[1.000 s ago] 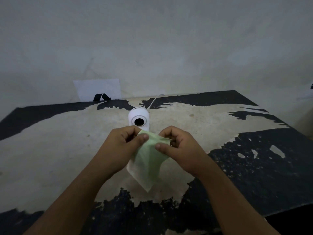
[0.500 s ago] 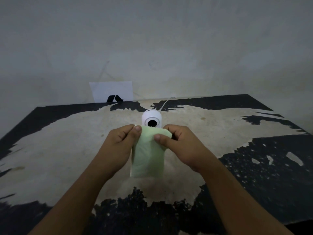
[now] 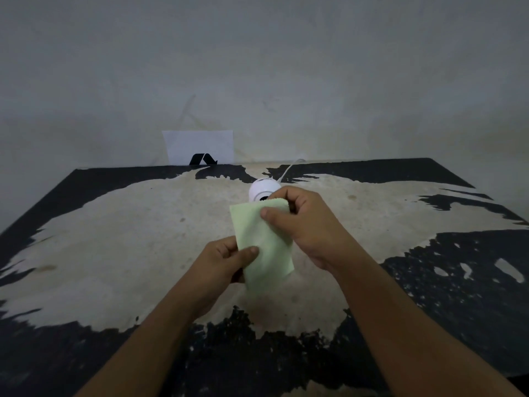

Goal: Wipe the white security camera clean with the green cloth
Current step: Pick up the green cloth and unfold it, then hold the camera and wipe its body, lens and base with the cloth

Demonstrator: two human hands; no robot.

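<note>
Holding the green cloth (image 3: pixel 264 239) stretched at mid-frame, the right hand (image 3: pixel 309 224) pinches its upper edge with closed fingers while the left hand (image 3: pixel 220 263) pinches its lower left side, and the white camera (image 3: pixel 262 189) stands on the bench (image 3: pixel 114 239) just behind the cloth's top, partly hidden. A push from the cloth could, I judge, tip or slide the camera, since neither hand steadies it and its thin cord (image 3: pixel 287 170) trails toward the wall. No containers show anywhere.

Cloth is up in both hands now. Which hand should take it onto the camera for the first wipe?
Right. The right hand pinches the green cloth's top edge beside the white security camera. The left hand grips the lower edge, nearer the person.
</note>
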